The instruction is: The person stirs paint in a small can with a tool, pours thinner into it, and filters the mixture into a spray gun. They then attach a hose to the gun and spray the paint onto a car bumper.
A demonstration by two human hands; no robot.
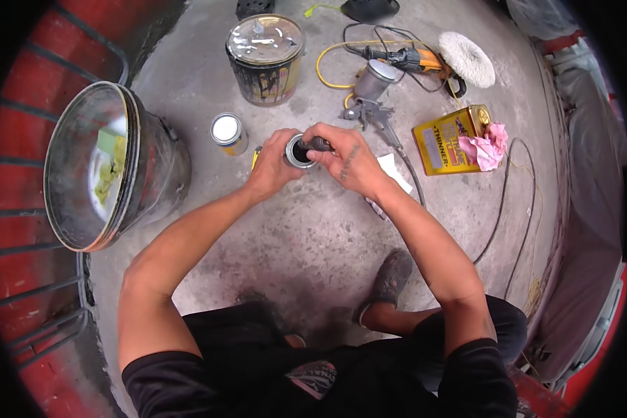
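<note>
My left hand (273, 161) is wrapped around the side of a small open metal can (299, 163) with dark contents. Over the can's rim, my right hand (350, 161) is closed on a short dark object (318, 143), whose exact kind I cannot make out. Its fingers and thumb reach to the can's mouth. A second small can (227, 132), with a pale top, stands just left of my left hand. Part of a yellow item (256, 155) shows beside my left fingers.
A lidded, paint-stained bucket (265, 63) stands ahead. At left is a large bucket (177, 157) with a sponge and cloth inside. To the right are a spray gun (373, 108), a polisher (418, 60), a yellow thinner tin (447, 143) with a pink rag (486, 148), and a hose (416, 177).
</note>
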